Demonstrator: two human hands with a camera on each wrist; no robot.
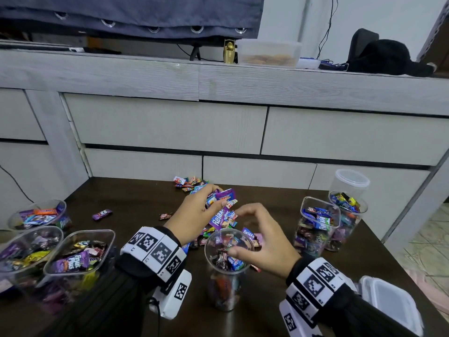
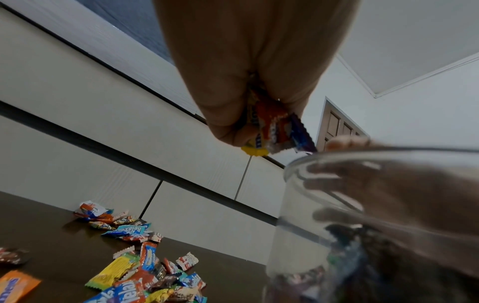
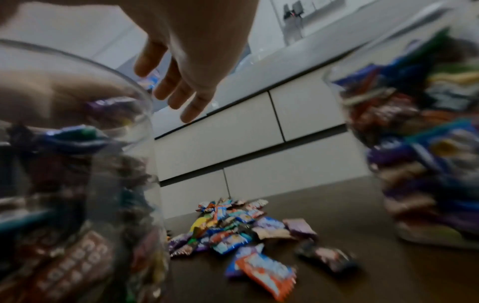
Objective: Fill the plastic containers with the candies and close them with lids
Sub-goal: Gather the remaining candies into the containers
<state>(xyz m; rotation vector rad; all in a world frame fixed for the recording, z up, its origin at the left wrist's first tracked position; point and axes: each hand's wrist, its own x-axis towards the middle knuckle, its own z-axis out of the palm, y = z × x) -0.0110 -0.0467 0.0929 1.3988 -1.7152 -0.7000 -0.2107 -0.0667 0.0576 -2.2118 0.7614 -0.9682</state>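
Observation:
A round clear container [image 1: 227, 283] [image 2: 337, 205] [image 3: 77, 143], partly filled with candies, stands near the front of the dark table [image 1: 136, 198]. My left hand [image 1: 213, 198] [image 2: 249, 98] grips a bunch of wrapped candies [image 1: 220, 201] [image 2: 277, 131], raised over the loose candy pile [image 1: 226, 222] [image 2: 145, 272] [image 3: 233, 229] behind the container. My right hand [image 1: 255, 227] [image 3: 181, 82] arches over the container's right side with relaxed fingers and holds nothing. Its thumb lies at the rim.
Two candy-filled containers [image 1: 315, 224] [image 1: 347, 215] stand at the right, an empty one [image 1: 349, 182] behind them. Three filled containers [image 1: 38, 215] [image 1: 29, 249] [image 1: 80, 254] sit at the left. A white square lid [image 1: 388, 305] lies front right. Drawers [image 1: 170, 125] back the table.

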